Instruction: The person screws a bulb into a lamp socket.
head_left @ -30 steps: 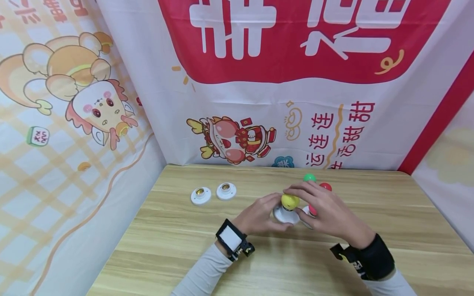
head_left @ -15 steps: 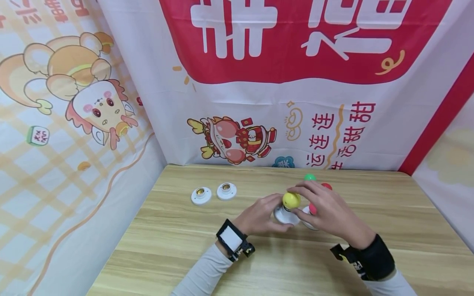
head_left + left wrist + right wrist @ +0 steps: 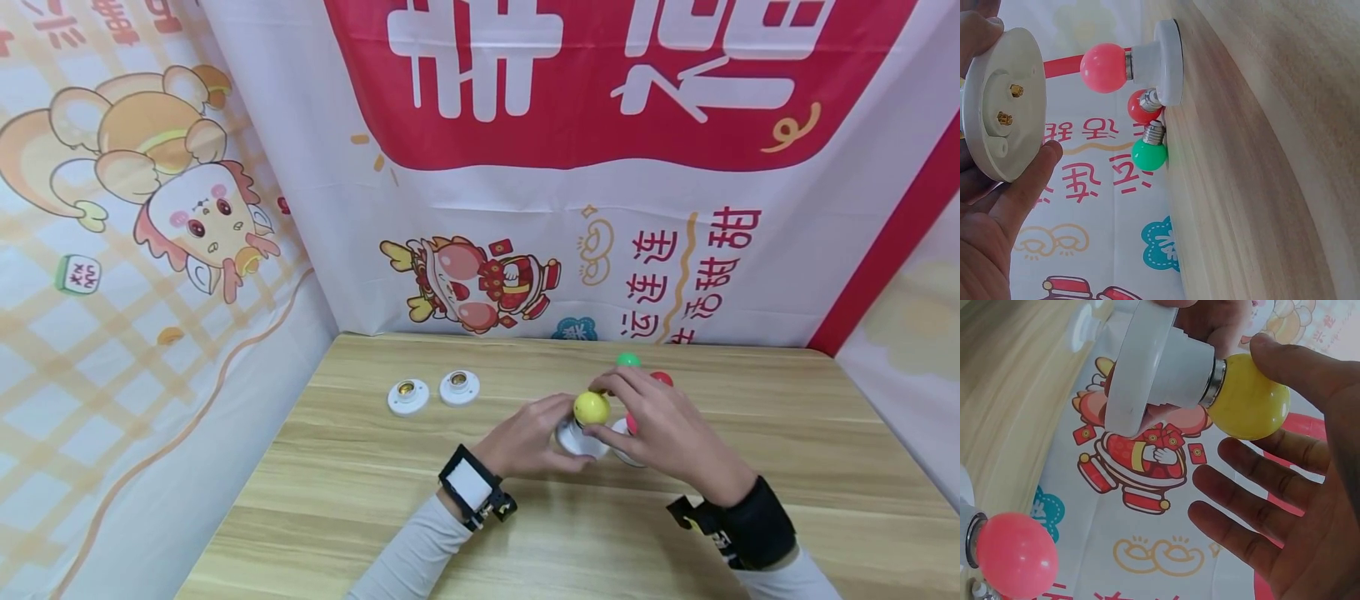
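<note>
My left hand [image 3: 528,437] grips a round white lamp holder [image 3: 1132,369] by its edge, raised off the wooden table and tilted. In the left wrist view the underside of this lamp holder [image 3: 1022,125] shows two brass screws. A yellow light bulb [image 3: 1250,397] sits in its socket, a metal band of the cap visible at the mouth. My right hand [image 3: 660,425] pinches the yellow bulb between thumb and index finger, its other fingers spread beside it. Close by, a pink bulb [image 3: 1105,67] stands in a second lamp holder [image 3: 1169,62] on the table.
Loose red [image 3: 1141,107] and green bulbs [image 3: 1147,155] lie behind the pink one. Two lamp holders without bulbs, one left [image 3: 408,398] and one right [image 3: 459,388], rest on the table's back left. A printed cloth [image 3: 480,192] hangs along the back edge.
My right fingers have shifted from over the yellow bulb's top round to its right side, uncovering more of it. The left hand and lamp holder stay nearly in place.
</note>
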A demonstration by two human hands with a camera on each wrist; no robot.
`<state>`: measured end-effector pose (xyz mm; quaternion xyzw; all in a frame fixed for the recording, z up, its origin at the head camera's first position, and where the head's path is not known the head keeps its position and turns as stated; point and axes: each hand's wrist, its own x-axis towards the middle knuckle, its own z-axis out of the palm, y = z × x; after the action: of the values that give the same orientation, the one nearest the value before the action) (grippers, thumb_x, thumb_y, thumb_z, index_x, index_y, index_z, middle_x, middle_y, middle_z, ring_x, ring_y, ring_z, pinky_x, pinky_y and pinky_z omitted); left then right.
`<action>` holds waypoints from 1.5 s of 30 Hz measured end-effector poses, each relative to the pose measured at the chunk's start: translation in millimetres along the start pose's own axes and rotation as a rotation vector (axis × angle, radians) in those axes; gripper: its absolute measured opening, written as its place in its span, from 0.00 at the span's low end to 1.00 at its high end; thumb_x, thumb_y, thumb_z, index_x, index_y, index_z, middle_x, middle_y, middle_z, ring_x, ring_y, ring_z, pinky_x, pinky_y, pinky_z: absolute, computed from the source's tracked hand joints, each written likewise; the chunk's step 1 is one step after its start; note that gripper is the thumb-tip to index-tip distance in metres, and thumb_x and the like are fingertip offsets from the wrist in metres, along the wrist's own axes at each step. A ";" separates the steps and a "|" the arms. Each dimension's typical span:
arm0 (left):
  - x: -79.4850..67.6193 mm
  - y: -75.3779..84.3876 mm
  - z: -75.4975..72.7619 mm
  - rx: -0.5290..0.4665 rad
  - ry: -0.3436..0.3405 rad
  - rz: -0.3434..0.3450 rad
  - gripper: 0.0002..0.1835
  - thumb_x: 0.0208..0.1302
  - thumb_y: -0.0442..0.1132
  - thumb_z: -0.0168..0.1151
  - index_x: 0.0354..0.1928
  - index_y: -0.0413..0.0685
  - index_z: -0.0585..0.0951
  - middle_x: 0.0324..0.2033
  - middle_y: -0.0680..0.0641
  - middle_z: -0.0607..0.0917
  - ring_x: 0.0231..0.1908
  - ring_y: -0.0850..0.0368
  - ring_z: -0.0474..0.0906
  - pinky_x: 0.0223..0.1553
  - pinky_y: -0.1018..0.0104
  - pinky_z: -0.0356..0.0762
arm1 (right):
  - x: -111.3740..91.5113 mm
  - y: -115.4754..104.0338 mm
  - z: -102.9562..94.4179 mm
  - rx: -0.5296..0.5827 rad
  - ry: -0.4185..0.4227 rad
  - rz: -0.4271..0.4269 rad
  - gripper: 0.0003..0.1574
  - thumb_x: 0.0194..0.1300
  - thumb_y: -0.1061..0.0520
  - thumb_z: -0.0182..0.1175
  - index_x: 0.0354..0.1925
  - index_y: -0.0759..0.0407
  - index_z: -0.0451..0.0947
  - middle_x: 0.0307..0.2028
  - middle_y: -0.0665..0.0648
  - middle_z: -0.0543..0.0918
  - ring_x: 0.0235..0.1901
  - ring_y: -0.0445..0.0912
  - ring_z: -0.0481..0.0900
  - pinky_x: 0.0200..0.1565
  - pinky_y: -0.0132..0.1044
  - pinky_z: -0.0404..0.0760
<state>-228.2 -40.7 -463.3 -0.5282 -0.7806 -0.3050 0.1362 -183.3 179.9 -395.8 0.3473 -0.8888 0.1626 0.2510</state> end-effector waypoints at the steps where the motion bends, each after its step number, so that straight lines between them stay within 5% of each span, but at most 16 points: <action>1: 0.1 0.1 0.1 0.004 -0.001 0.002 0.37 0.55 0.56 0.67 0.64 0.47 0.69 0.57 0.50 0.77 0.55 0.68 0.71 0.54 0.80 0.71 | -0.2 0.0 0.5 0.001 -0.001 0.003 0.34 0.52 0.32 0.67 0.48 0.52 0.77 0.46 0.48 0.77 0.41 0.40 0.75 0.36 0.38 0.83; 9: -0.2 1.3 -1.6 -0.012 0.015 -0.011 0.37 0.56 0.56 0.66 0.64 0.49 0.68 0.57 0.51 0.76 0.56 0.68 0.70 0.55 0.79 0.71 | -2.3 -1.4 -5.6 0.058 -0.022 0.029 0.42 0.55 0.30 0.63 0.60 0.48 0.71 0.59 0.49 0.72 0.47 0.40 0.75 0.39 0.40 0.83; 21: -1.2 2.4 -1.9 -0.013 0.002 -0.032 0.40 0.56 0.58 0.66 0.67 0.49 0.65 0.57 0.51 0.77 0.55 0.68 0.71 0.53 0.80 0.71 | -1.5 1.1 -10.3 0.147 -0.052 -0.109 0.39 0.52 0.62 0.63 0.63 0.43 0.72 0.63 0.50 0.72 0.62 0.48 0.68 0.53 0.52 0.79; 28: -1.0 2.6 -0.4 -0.024 0.008 -0.030 0.39 0.56 0.58 0.66 0.66 0.49 0.66 0.55 0.51 0.77 0.53 0.69 0.72 0.52 0.81 0.72 | -2.4 0.7 -10.0 0.151 -0.096 -0.077 0.35 0.56 0.57 0.67 0.62 0.41 0.74 0.59 0.48 0.76 0.58 0.45 0.71 0.53 0.52 0.79; 45: 0.7 4.3 0.8 -0.021 -0.004 -0.003 0.41 0.55 0.55 0.68 0.67 0.47 0.65 0.59 0.49 0.76 0.56 0.67 0.71 0.55 0.80 0.71 | -2.5 1.4 -4.7 0.081 -0.037 -0.034 0.31 0.54 0.43 0.69 0.56 0.45 0.77 0.52 0.48 0.77 0.49 0.42 0.75 0.42 0.43 0.85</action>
<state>-224.5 -38.6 -462.1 -0.5290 -0.7784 -0.3126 0.1287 -181.2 184.4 -393.5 0.3751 -0.8799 0.1878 0.2232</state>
